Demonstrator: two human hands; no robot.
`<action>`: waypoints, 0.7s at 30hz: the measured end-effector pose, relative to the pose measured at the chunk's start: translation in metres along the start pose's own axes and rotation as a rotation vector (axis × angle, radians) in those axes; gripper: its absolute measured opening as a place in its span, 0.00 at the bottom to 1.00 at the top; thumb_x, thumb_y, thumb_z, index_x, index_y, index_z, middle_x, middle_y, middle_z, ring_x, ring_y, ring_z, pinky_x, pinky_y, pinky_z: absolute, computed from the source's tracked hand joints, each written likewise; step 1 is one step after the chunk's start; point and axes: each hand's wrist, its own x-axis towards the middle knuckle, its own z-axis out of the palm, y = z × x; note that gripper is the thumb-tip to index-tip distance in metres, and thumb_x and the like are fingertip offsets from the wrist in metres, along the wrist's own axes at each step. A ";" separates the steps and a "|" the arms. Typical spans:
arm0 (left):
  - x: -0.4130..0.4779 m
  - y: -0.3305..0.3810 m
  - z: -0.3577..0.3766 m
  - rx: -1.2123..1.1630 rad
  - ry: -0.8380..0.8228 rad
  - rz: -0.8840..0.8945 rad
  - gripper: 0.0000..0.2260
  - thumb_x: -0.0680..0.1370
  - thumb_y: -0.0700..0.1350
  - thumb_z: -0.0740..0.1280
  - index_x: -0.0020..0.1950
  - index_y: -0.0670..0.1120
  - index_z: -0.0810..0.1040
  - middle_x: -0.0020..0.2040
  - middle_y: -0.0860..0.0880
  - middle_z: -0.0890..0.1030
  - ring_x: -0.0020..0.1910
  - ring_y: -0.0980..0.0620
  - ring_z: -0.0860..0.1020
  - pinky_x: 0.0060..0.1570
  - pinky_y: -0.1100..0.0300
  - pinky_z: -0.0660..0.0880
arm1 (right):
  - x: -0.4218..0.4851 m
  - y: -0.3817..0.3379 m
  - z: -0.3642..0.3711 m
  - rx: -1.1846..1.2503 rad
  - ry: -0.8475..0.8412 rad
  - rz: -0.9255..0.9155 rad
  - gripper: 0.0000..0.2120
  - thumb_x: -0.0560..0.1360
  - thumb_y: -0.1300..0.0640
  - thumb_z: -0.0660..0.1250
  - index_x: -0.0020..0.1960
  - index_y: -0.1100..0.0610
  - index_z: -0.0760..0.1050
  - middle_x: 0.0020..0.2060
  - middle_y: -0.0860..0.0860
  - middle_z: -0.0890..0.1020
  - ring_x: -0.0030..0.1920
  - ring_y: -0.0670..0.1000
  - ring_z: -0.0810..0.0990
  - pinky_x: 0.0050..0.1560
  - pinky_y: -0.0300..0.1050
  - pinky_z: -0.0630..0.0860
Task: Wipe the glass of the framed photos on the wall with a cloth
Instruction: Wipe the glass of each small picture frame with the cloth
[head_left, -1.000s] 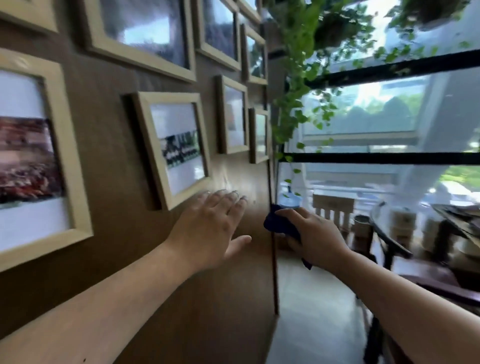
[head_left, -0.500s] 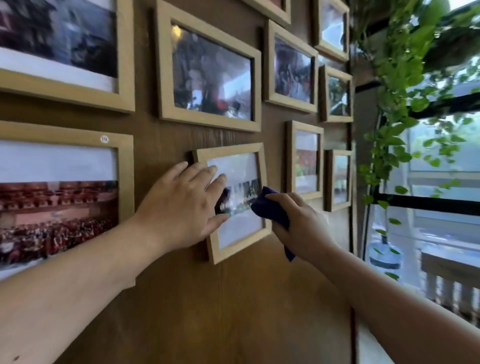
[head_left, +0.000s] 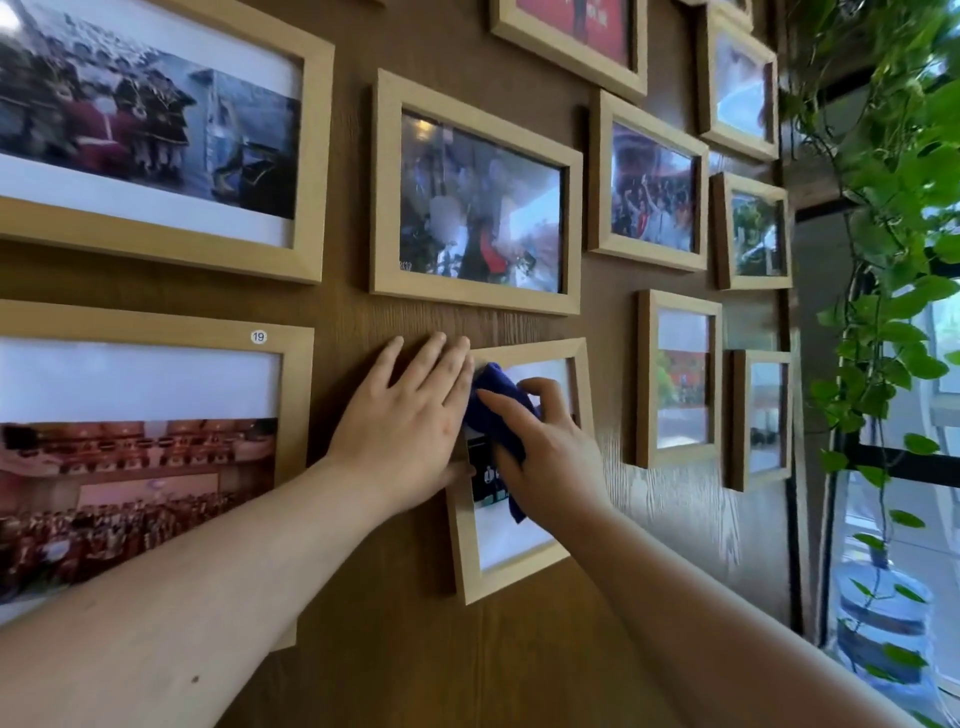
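Note:
Several light wooden framed photos hang on a brown wood-grain wall. A small upright frame (head_left: 511, 574) hangs low in the middle. My left hand (head_left: 410, 426) lies flat, fingers spread, on the frame's left edge and the wall beside it. My right hand (head_left: 545, 457) presses a dark blue cloth (head_left: 491, 410) against the upper part of this frame's glass. The hands hide much of the photo behind the glass.
A large frame (head_left: 475, 197) hangs just above the hands, a wide frame marked 19 (head_left: 156, 332) to the left, two narrow frames (head_left: 678, 379) to the right. Trailing green vines (head_left: 883, 312) and a window with black bars stand at the far right; a water bottle (head_left: 883, 618) sits below.
The view has turned from the window to face the wall. Both hands rose onto the small frame, the left to its left edge, the right with the cloth onto the upper glass.

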 end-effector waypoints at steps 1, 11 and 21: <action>-0.001 0.000 0.002 -0.005 0.010 -0.002 0.42 0.72 0.67 0.59 0.76 0.44 0.46 0.78 0.44 0.49 0.76 0.45 0.46 0.73 0.42 0.47 | -0.001 0.005 0.000 -0.014 0.000 -0.030 0.24 0.71 0.56 0.69 0.66 0.48 0.69 0.61 0.55 0.71 0.42 0.54 0.79 0.32 0.42 0.77; -0.001 -0.002 0.009 0.015 0.040 0.007 0.46 0.71 0.70 0.57 0.75 0.42 0.42 0.78 0.44 0.46 0.76 0.44 0.44 0.73 0.41 0.44 | -0.005 0.063 -0.005 -0.121 0.082 0.147 0.23 0.71 0.57 0.70 0.65 0.50 0.73 0.58 0.54 0.73 0.44 0.56 0.78 0.31 0.47 0.77; 0.000 -0.001 0.006 0.032 0.030 0.004 0.47 0.70 0.70 0.59 0.75 0.42 0.45 0.78 0.43 0.49 0.76 0.44 0.47 0.73 0.41 0.47 | -0.040 0.042 0.005 -0.088 -0.048 -0.125 0.21 0.71 0.57 0.70 0.64 0.51 0.75 0.57 0.55 0.75 0.43 0.54 0.79 0.31 0.45 0.78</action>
